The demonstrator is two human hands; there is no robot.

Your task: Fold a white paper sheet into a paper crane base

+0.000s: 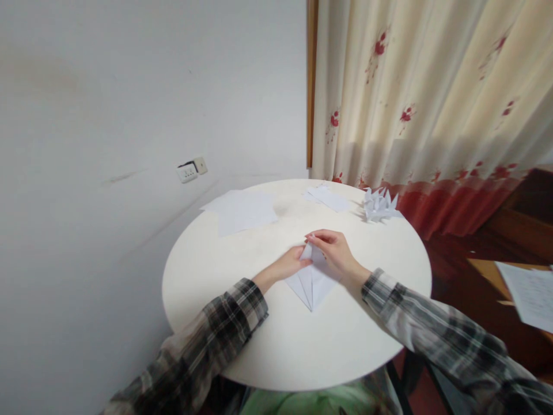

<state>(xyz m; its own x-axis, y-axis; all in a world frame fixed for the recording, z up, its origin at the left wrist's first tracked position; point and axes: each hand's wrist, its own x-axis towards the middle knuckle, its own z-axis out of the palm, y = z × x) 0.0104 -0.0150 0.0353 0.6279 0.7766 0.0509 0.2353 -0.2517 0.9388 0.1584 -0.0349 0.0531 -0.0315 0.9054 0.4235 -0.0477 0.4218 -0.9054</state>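
Observation:
A folded sheet of white paper (311,288) rests on the round table, one pointed corner towards me and crease lines running up from it. My left hand (292,262) grips its left side, with the thumb on top and the other fingers partly hidden. At the paper's far tip, my right hand (333,249) pinches the end between thumb and fingers. Both hands are closed on the same paper. Part of its right side is hidden by my right hand.
On the white table (276,357), large paper sheets (246,212) lie at the back left. Smaller paper pieces (328,198) lie at the back, beside a cluster of folded paper shapes (379,205). A wall socket (187,172) and a flowered curtain (406,86) are beyond. Written sheets (529,294) lie far right.

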